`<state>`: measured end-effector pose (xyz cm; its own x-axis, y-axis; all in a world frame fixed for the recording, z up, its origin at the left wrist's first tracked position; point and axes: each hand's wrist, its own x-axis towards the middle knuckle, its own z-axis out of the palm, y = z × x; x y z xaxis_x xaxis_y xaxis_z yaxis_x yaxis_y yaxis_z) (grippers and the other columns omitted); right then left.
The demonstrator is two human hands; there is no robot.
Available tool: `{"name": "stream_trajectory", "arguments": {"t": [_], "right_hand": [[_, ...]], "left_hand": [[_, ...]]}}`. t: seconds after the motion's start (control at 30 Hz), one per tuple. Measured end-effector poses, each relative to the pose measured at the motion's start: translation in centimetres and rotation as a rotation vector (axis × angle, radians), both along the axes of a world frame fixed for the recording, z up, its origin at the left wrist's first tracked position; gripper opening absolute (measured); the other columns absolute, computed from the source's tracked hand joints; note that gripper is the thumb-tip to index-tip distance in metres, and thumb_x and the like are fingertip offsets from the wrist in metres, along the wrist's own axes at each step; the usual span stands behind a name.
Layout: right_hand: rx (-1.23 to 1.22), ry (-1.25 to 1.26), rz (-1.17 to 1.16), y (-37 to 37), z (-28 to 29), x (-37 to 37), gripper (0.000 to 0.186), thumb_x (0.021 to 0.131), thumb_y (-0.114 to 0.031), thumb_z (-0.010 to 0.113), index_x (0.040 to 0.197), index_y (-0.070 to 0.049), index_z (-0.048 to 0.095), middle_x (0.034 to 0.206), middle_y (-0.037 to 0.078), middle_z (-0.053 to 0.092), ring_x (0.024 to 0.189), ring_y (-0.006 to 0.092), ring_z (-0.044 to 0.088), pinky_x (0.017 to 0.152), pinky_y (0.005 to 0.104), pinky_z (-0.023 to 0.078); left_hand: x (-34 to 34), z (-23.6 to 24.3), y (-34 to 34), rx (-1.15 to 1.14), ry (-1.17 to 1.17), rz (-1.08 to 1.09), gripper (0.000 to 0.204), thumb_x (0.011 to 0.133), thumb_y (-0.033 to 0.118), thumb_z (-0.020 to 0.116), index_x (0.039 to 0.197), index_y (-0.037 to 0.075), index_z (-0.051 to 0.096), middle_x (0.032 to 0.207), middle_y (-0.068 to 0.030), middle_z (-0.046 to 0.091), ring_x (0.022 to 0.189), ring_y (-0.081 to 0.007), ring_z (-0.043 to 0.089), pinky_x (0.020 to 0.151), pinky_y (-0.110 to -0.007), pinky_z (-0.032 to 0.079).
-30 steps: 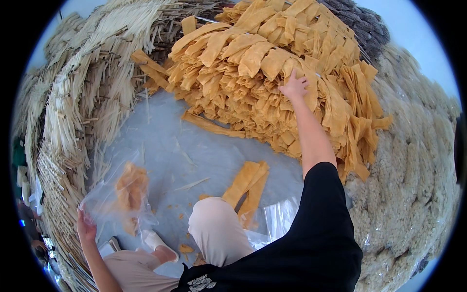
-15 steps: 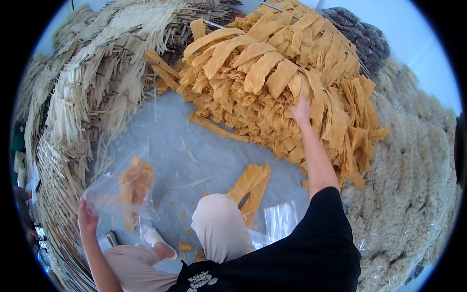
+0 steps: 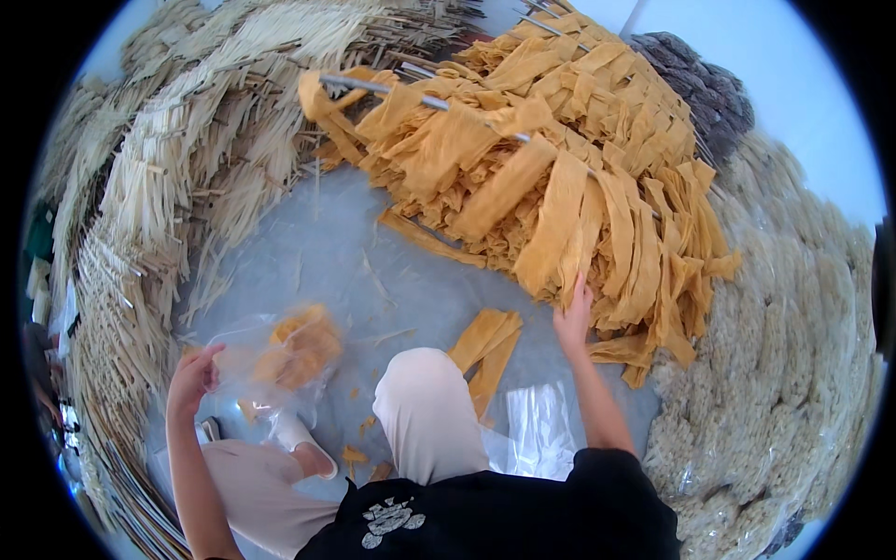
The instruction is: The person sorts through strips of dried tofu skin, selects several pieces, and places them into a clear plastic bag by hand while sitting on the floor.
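Note:
My right hand (image 3: 573, 322) is closed on the lower end of a long yellow strip (image 3: 582, 245), which looks like dried bean-curd skin. That strip hangs from a metal rod (image 3: 373, 86) lying across the front of a large yellow heap (image 3: 429, 177) of the same strips. At the lower left, my left hand (image 3: 194, 378) pinches the edge of a clear plastic bag (image 3: 241, 338). Crumpled yellow pieces (image 3: 306, 347) lie inside the bag, near my left foot. The fingertips of my right hand are partly hidden by the strip.
Pale dried sticks (image 3: 131, 215) are stacked along the left. Bagged beige bundles (image 3: 775, 336) line the right, with dark bundles (image 3: 691, 79) behind. On the grey floor (image 3: 308, 243) lie a folded yellow strip (image 3: 490, 350), crumbs, and clear plastic (image 3: 537, 429) beside my knee.
My right hand has drawn back toward me, pulling the strip down. The rod has come forward and its left end now sticks out. My left hand and the bag have shifted slightly up and right.

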<state>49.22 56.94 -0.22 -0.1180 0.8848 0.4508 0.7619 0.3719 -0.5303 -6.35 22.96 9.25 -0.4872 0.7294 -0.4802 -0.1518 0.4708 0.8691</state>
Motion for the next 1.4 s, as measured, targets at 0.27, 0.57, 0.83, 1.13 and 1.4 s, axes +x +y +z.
{"name": "stream_trajectory", "arguments": {"t": [0.27, 0.57, 0.83, 1.13, 1.4], "right_hand": [[-0.178, -0.027, 0.008, -9.1, -4.6, 1.2, 0.081, 0.068, 0.001, 0.061, 0.139, -0.004, 0.022, 0.132, 0.028, 0.026, 0.120, 0.0442, 0.033, 0.100, 0.0405, 0.031], [-0.434, -0.209, 0.126, -12.0, -9.1, 3.0, 0.088, 0.069, -0.009, 0.068, 0.140, -0.002, 0.017, 0.139, 0.028, 0.020, 0.126, 0.0426, 0.028, 0.103, 0.0399, 0.029], [-0.258, -0.213, 0.324, -10.0, -6.0, -2.7, 0.068, 0.074, -0.002, 0.056, 0.136, 0.001, 0.028, 0.139, 0.026, 0.029, 0.129, 0.0430, 0.024, 0.107, 0.0474, 0.022], [-0.156, -0.597, 0.840, -11.5, -8.2, -13.2, 0.043, 0.079, -0.013, 0.052, 0.121, -0.001, 0.046, 0.121, 0.021, 0.047, 0.118, 0.0344, 0.041, 0.097, 0.0445, 0.034], [-0.416, -0.976, 0.825, -10.1, -9.9, -19.0, 0.044, 0.080, -0.015, 0.052, 0.122, -0.005, 0.047, 0.116, 0.018, 0.051, 0.112, 0.0324, 0.046, 0.093, 0.0440, 0.035]], "left_hand": [[2.0, 0.4, 0.0, -0.410, 0.155, -0.516, 0.018, 0.084, 0.020, 0.062, 0.084, 0.005, 0.070, 0.052, 0.0019, 0.048, 0.045, -0.0063, 0.043, 0.043, -0.023, 0.033], [1.9, 0.2, -1.1, -0.370, 0.181, -0.611, 0.017, 0.085, 0.016, 0.060, 0.084, 0.002, 0.070, 0.049, 0.0022, 0.048, 0.042, -0.0062, 0.041, 0.042, -0.024, 0.033], [2.3, 0.1, -0.9, -0.441, 0.228, -0.604, 0.017, 0.085, 0.015, 0.059, 0.083, 0.001, 0.069, 0.049, 0.0012, 0.048, 0.043, -0.0073, 0.043, 0.042, -0.024, 0.035], [0.0, -0.5, -2.0, -0.484, 0.351, -0.491, 0.017, 0.084, 0.016, 0.061, 0.077, 0.002, 0.068, 0.050, 0.0004, 0.049, 0.043, -0.0084, 0.045, 0.041, -0.025, 0.036], [-0.7, 0.3, -2.8, -0.414, 0.401, -0.479, 0.018, 0.082, 0.014, 0.064, 0.075, -0.002, 0.066, 0.049, 0.0003, 0.048, 0.042, -0.0075, 0.041, 0.042, -0.025, 0.033]]}}
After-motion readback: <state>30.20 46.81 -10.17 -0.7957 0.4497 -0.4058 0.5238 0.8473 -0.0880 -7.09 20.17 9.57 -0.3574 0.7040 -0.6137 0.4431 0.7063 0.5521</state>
